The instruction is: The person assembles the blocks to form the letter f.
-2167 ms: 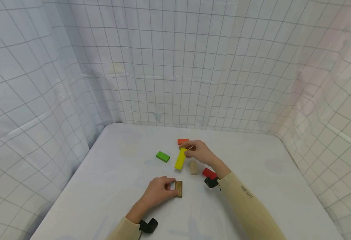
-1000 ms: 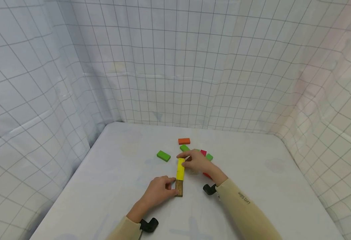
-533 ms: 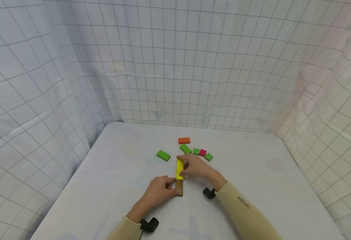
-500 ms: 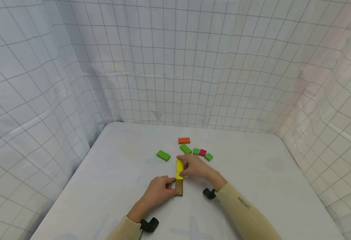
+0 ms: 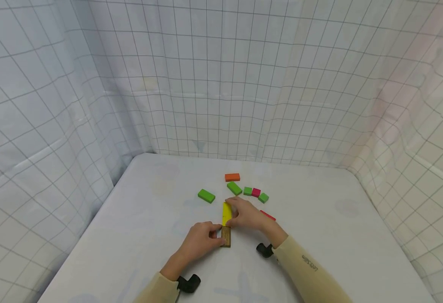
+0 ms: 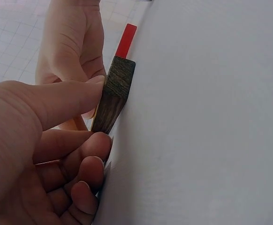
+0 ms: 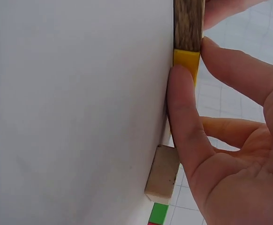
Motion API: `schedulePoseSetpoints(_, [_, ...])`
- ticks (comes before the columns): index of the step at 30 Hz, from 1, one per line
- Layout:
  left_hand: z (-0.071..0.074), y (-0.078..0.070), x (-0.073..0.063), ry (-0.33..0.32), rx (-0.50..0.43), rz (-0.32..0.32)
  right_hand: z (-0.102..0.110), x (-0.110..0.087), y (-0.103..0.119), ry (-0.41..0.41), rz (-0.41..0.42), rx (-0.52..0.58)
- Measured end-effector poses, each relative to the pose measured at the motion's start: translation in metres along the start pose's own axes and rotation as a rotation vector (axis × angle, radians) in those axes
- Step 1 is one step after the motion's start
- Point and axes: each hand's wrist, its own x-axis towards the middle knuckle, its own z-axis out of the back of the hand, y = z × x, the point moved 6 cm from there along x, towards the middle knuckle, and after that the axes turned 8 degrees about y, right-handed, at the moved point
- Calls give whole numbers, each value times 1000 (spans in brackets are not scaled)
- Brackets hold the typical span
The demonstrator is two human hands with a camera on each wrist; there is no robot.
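A dark brown wooden block (image 5: 226, 237) lies on the table, its grain plain in the left wrist view. My left hand (image 5: 202, 240) pinches it between thumb and fingers from the left. Against its far end, in line with it, lies a yellow block (image 5: 227, 213). My right hand (image 5: 249, 215) grips the yellow block from the right, with the thumb near the joint and a fingertip at the far end. The right wrist view shows the two blocks meeting end to end, the brown block (image 7: 188, 23) above the yellow one (image 7: 186, 57).
Beyond the hands lie two green blocks (image 5: 206, 196) (image 5: 234, 188), an orange block (image 5: 232, 177), small green cubes (image 5: 263, 198) and a crimson cube (image 5: 256, 192). A red block (image 5: 268, 215) is partly behind the right hand. A plain wood block (image 7: 163, 173) shows beside it. Gridded white curtains (image 5: 221, 84) enclose the table.
My right hand has brought the yellow block down and toward me, setting it against the brown block's far end. Lately the hand shifted slightly, uncovering the red block. My left hand stayed put.
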Motion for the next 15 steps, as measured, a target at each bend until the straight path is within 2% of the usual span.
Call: schedulePoseSetpoints(15, [-1, -3, 0, -9, 2, -31, -3, -8, 6, -23, 16, 70])
